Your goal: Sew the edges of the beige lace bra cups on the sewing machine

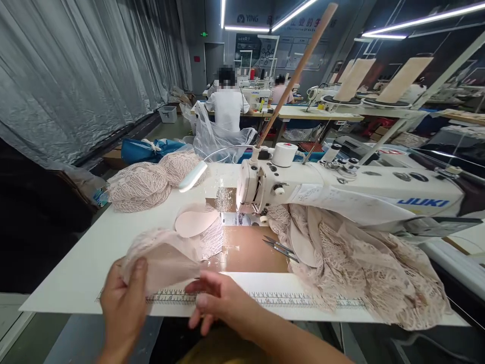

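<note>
White table (76, 268), ruler strip (280, 300) along near edge. On it: JUKI machine (341, 184), right; 2 lace bundles (138, 186), far left; lace heap (364, 273), near right; brown panel (250, 250) with snips (280, 247) and lace piece (212, 240).

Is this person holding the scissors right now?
No, the scissors lie by the lace pile, away from the left hand and the right hand.

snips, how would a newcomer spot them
Find the white JUKI sewing machine. By its needle end is a brown plate; the snips lie at its right edge, beside the lace heap. Dark, slim and pointed, they contrast with that pale heap.
</note>
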The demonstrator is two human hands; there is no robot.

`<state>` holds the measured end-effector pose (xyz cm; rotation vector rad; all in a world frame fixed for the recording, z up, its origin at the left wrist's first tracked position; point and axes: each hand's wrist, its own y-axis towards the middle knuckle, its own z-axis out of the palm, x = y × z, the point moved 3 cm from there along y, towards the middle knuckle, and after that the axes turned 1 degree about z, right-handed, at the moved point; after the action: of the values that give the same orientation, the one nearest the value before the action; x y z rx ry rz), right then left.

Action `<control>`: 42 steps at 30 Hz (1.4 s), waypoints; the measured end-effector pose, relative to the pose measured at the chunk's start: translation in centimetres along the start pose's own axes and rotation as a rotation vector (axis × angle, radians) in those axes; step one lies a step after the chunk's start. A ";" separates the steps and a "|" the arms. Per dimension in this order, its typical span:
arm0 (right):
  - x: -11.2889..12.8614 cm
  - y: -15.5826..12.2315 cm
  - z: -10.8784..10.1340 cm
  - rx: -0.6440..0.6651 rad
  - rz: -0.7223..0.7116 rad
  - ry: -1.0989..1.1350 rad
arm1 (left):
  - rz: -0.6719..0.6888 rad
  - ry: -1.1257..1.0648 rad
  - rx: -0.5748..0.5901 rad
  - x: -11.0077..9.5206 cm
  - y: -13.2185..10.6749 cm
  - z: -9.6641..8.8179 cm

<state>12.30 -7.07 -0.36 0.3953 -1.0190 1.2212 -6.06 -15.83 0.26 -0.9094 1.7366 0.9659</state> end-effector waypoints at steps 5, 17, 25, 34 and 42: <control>-0.2 0.0 -1.1 -0.135 -0.126 0.152 | -0.226 -0.187 0.562 -1.8 -5.2 3.0; 4.3 -3.7 -4.1 -0.150 -0.292 -0.180 | 0.312 -0.130 0.996 -5.8 -5.6 7.2; 3.9 -3.7 -6.1 -0.633 -0.502 -0.450 | 0.492 -0.014 0.832 -6.7 -7.7 8.1; 3.9 -5.6 -4.1 -0.265 -0.282 0.011 | 0.640 0.240 0.846 -6.9 -1.8 10.5; 3.3 -22.4 -10.3 -1.326 -0.860 -0.201 | 0.630 0.690 0.808 2.4 7.9 4.7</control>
<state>36.95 -5.28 2.58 -0.1279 -1.3873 -0.3693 -12.06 -8.65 -1.53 -0.1294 2.7885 0.1956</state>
